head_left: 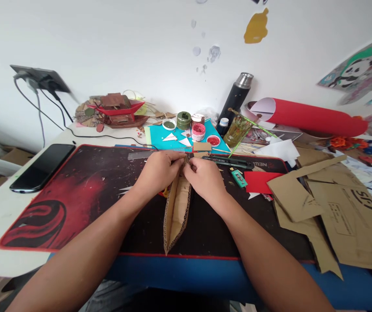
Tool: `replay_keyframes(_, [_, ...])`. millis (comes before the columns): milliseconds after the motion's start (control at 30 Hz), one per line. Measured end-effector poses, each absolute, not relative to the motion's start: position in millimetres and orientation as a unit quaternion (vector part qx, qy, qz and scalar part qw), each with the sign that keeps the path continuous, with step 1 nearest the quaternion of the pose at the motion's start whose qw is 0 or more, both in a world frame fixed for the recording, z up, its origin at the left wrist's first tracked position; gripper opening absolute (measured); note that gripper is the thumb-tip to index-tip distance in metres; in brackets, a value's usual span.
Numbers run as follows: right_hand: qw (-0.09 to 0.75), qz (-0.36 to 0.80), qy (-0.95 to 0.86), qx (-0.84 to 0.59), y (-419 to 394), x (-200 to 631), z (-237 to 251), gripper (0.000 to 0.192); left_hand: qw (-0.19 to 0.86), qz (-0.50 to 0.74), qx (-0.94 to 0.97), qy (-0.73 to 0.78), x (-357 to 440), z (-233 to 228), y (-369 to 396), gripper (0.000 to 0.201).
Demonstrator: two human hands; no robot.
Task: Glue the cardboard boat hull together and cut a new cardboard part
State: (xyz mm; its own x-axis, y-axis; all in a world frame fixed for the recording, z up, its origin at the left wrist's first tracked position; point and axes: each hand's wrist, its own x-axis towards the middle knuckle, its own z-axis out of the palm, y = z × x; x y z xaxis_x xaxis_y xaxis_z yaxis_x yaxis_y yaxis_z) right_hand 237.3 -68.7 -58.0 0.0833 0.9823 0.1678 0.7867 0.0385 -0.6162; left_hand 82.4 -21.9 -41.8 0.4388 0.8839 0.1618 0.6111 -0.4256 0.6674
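A long cardboard boat hull (177,212) with raised sides lies over the dark desk mat (225,234), its pointed end towards me. At its far end, my left hand (165,170) pinches the left side with closed fingers. Opposite it, my right hand (205,175) grips the right side of the same end, thumb and fingers together. The two hands almost touch, and they hide most of that far end. Beneath my left hand a bit of something yellow and red (164,192) shows. A utility knife (231,162) lies just beyond my right hand.
Cardboard pieces (342,212) are heaped at the right beside red paper (262,182). Paint jars (184,121) stand on a blue sheet (156,135) at the back, near a black thermos (234,99). A phone (43,168) lies left; a finished-looking model boat (117,108) sits behind.
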Motion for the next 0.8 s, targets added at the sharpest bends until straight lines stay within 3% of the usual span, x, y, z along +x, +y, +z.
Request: replay_keyframes(800, [0.284,0.16,-0.659,-0.678,-68.9,236.7,-56.6,0.034,0.252,0.258,0.814,0.455,82.8,-41.5,-22.4,0.031])
